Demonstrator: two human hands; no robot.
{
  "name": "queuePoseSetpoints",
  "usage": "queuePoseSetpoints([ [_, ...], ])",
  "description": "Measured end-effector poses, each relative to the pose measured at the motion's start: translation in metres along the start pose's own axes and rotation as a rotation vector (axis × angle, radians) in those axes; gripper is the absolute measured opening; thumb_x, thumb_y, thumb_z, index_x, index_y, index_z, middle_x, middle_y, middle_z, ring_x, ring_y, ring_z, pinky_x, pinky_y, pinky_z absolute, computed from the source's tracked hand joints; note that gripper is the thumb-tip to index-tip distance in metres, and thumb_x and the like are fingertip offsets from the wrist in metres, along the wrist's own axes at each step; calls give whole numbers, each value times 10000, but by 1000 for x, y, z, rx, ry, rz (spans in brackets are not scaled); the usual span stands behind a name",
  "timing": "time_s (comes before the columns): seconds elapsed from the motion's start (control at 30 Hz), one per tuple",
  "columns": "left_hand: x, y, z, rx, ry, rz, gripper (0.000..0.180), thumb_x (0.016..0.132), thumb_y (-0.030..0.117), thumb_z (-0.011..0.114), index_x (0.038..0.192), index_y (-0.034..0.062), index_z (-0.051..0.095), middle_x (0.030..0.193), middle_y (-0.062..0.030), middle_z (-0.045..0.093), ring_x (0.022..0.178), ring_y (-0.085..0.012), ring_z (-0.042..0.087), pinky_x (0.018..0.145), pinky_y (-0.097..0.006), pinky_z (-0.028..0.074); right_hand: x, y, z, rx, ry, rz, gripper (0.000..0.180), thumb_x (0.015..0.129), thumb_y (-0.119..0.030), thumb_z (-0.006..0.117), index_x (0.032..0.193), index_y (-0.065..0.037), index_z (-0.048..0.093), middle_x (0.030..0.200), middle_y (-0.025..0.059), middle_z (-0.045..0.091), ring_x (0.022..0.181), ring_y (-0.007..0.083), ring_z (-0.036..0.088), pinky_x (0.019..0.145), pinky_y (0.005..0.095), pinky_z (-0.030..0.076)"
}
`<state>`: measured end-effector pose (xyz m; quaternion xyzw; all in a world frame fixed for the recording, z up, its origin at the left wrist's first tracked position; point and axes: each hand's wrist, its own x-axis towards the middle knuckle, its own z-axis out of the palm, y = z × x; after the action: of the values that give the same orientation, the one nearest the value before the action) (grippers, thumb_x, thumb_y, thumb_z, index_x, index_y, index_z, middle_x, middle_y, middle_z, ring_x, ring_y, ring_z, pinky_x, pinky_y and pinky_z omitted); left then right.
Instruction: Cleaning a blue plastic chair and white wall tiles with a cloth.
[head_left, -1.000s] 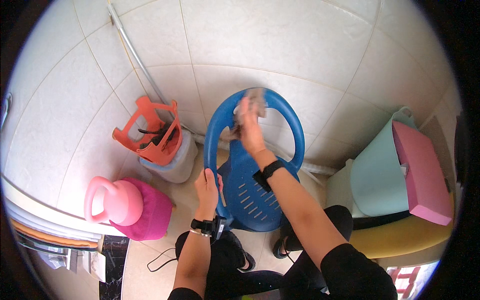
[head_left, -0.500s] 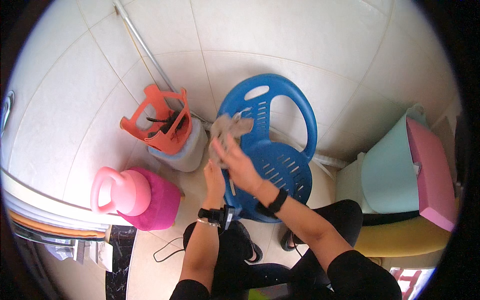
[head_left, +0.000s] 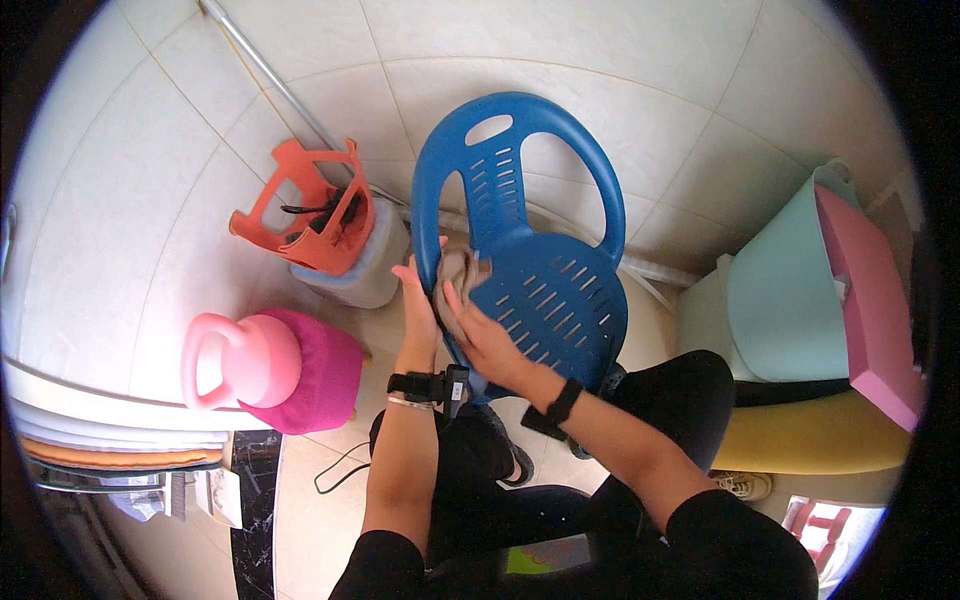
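A blue plastic chair (head_left: 550, 255) with a slotted seat and a looped backrest stands in front of me. My right hand (head_left: 488, 338) presses a crumpled brown-grey cloth (head_left: 458, 280) onto the left side of the chair, where the armrest meets the seat. The fingers are bent over the cloth. My left hand (head_left: 418, 310) holds the outer left edge of the chair from the side. Its thumb points up along the outside, and its other fingers pass behind the blue rim, mostly hidden.
Left of the chair, an orange plastic stool (head_left: 325, 245) sits upside down on a pale bin (head_left: 375, 275). A pink kettle-shaped object (head_left: 265, 365) rests on a magenta-covered stool (head_left: 340, 375). At right are a pale-green tub (head_left: 775, 295), a pink box (head_left: 868, 295) and a yellow rounded item (head_left: 800, 435).
Both hands were together at the cloth above the chair's left side. The cloth now lies pressed on the chair, and my left hand has shifted to its rim. The chair appears higher in view.
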<state>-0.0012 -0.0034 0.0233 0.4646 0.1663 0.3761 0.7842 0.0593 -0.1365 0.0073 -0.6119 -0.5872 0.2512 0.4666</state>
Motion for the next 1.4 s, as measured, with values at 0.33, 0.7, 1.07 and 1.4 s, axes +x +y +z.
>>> queuePoseSetpoints([
  [0.33,-3,8,6,264,18,-20,336,953,192,554,1216,-1,478,742,-35,507,532,-95,448,486,-260,373,-52,91,-33,-650,-156,4,629,826,10,459,1395,-256,430,1338,124,494,1202,310,502,956,426,416],
  [0.7,2,6,21,225,34,-27,299,926,137,578,1177,-9,507,640,-6,477,499,-77,438,476,-229,366,31,138,-6,-687,248,55,698,731,78,516,1378,-163,409,1305,227,489,1037,376,579,777,490,479],
  [1.07,7,12,7,307,182,4,293,882,57,610,1160,-11,547,699,-9,484,507,-80,456,454,-244,379,-74,113,-42,-502,9,65,560,851,-40,423,1380,-221,438,1375,173,466,1231,355,479,978,476,396],
  [1.4,17,20,-43,272,275,111,249,892,53,581,1115,-12,492,665,-40,512,504,-126,477,464,-275,391,-104,147,-258,328,794,1000,352,843,-4,549,1193,-43,548,1037,193,622,756,311,547,643,474,400],
])
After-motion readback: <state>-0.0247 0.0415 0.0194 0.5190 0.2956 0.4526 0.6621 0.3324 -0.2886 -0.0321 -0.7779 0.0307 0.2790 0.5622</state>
